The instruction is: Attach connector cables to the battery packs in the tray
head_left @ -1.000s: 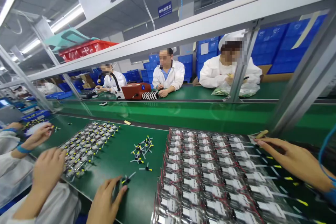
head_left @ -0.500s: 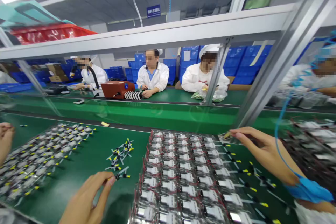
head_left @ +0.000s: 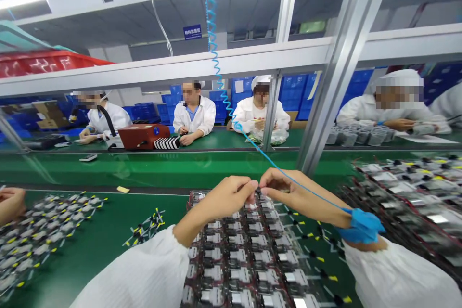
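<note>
The left hand (head_left: 225,198) and right hand (head_left: 288,191) have come together, their fingertips (head_left: 250,186) in a narrow pinch on what looks like a small dark part (head_left: 257,191), just above the glossy plastic-wrapped wired modules (head_left: 231,260). Beyond those modules, a blue coiled cord (head_left: 216,72) climbs from the blue wrist strap (head_left: 361,226), crossing the green conveyor belt (head_left: 144,168).
</note>
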Demonstrator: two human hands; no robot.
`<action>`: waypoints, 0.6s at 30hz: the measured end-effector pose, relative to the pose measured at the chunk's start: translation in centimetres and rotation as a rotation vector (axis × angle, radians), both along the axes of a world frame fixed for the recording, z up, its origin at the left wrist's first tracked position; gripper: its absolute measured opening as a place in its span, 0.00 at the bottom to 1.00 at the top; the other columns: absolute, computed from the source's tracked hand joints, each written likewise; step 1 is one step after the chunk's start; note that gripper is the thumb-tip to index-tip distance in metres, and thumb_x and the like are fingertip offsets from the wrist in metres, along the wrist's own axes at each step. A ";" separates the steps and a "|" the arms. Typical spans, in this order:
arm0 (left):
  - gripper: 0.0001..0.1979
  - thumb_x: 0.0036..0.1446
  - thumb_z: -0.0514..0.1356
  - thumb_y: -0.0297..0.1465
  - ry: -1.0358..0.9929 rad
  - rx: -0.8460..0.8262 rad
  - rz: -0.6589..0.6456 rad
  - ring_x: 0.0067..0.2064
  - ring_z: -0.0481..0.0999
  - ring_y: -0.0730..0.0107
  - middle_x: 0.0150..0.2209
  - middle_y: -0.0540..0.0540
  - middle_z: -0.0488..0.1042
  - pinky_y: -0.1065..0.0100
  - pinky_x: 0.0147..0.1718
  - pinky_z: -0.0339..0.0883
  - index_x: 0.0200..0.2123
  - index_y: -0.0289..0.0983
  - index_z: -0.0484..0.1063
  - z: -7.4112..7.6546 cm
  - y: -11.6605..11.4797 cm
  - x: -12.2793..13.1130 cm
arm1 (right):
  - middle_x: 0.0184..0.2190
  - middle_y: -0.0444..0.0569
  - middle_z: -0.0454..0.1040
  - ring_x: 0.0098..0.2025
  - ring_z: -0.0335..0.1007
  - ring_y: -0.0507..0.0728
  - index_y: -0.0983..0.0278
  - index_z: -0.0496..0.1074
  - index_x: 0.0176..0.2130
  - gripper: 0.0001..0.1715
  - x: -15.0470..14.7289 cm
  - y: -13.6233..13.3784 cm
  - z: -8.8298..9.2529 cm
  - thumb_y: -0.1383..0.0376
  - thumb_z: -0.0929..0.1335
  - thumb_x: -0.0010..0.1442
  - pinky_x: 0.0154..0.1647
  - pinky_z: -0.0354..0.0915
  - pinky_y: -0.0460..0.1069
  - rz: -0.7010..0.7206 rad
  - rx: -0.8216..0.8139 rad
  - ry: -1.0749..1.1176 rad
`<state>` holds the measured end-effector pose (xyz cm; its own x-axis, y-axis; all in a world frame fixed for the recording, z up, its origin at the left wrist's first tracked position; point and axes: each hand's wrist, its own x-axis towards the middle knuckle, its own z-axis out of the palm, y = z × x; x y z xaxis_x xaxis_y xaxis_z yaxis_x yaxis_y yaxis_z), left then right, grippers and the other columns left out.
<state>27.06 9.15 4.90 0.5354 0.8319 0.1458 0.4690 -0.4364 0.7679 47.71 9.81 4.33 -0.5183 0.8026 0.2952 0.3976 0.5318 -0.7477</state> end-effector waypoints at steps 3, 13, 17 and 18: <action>0.25 0.65 0.48 0.48 -0.085 -0.056 -0.007 0.27 0.66 0.73 0.25 0.50 0.71 0.71 0.28 0.58 0.24 0.36 0.66 -0.7 2.2 1.8 | 0.26 0.43 0.72 0.28 0.65 0.54 0.61 0.70 0.33 0.12 1.4 1.0 -0.1 0.54 0.67 0.59 0.27 0.60 0.47 -0.049 -0.014 0.019; 0.22 0.45 0.71 0.44 -0.582 -0.373 0.074 0.37 0.77 0.66 0.32 0.46 0.77 0.70 0.33 0.66 0.36 0.34 0.73 -3.7 5.5 5.6 | 0.30 0.46 0.77 0.32 0.72 0.57 0.61 0.71 0.34 0.09 4.0 4.3 -1.2 0.58 0.68 0.57 0.30 0.65 0.49 -0.251 0.072 0.022; 0.23 0.44 0.71 0.45 -0.636 -0.387 0.107 0.37 0.78 0.65 0.32 0.46 0.78 0.69 0.34 0.66 0.37 0.36 0.71 -4.1 5.4 6.2 | 0.31 0.47 0.78 0.35 0.74 0.58 0.61 0.71 0.34 0.10 4.4 4.5 -1.2 0.57 0.68 0.58 0.32 0.68 0.49 -0.244 0.058 0.019; 0.22 0.45 0.70 0.44 -0.629 -0.367 0.104 0.36 0.78 0.65 0.31 0.46 0.78 0.69 0.34 0.66 0.36 0.36 0.71 -4.1 5.5 6.4 | 0.33 0.47 0.78 0.36 0.75 0.58 0.61 0.71 0.35 0.11 4.6 4.4 -1.2 0.56 0.68 0.58 0.32 0.68 0.49 -0.255 0.055 0.010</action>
